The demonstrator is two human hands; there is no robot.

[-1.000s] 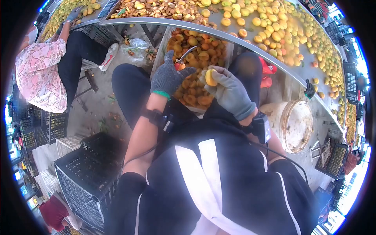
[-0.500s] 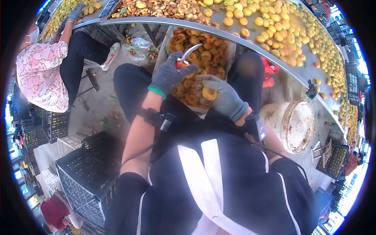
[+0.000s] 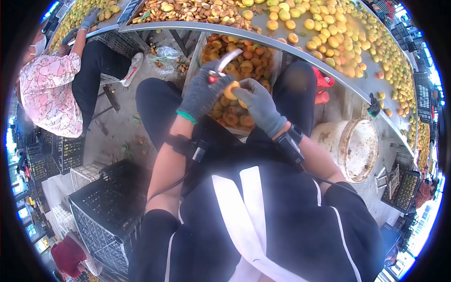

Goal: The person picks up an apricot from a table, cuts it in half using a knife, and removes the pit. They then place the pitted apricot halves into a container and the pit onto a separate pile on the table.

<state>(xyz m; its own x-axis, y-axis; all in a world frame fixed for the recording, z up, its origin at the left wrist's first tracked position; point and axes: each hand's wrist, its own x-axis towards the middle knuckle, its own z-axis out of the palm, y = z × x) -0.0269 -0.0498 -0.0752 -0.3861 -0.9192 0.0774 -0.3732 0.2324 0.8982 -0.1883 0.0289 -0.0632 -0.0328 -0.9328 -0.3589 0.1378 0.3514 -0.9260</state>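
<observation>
My left hand [image 3: 203, 89], in a dark grey glove with a green cuff, grips a curved knife [image 3: 229, 60] by its red handle, the blade slanting up to the right. My right hand [image 3: 261, 104], in a lighter grey glove, is closed on a yellow-orange apricot [image 3: 231, 90] at the left fingertips; whether the left fingers also hold it, I cannot tell. A second fruit piece shows under the right fingers. Below both hands is a crate [image 3: 195, 60] of halved apricots [image 3: 253, 63] between my knees.
A metal table edge [image 3: 225, 29] curves across the top, bearing whole apricots [image 3: 329, 33] and a heap of cut pieces [image 3: 188, 11]. A white bucket [image 3: 359, 150] stands at right, a black crate [image 3: 108, 202] at lower left. A person in a pink top [image 3: 51, 89] sits at left.
My right hand has moved left and up, bringing the apricot against my left hand. My left hand has turned slightly, and the knife blade stands at a different angle.
</observation>
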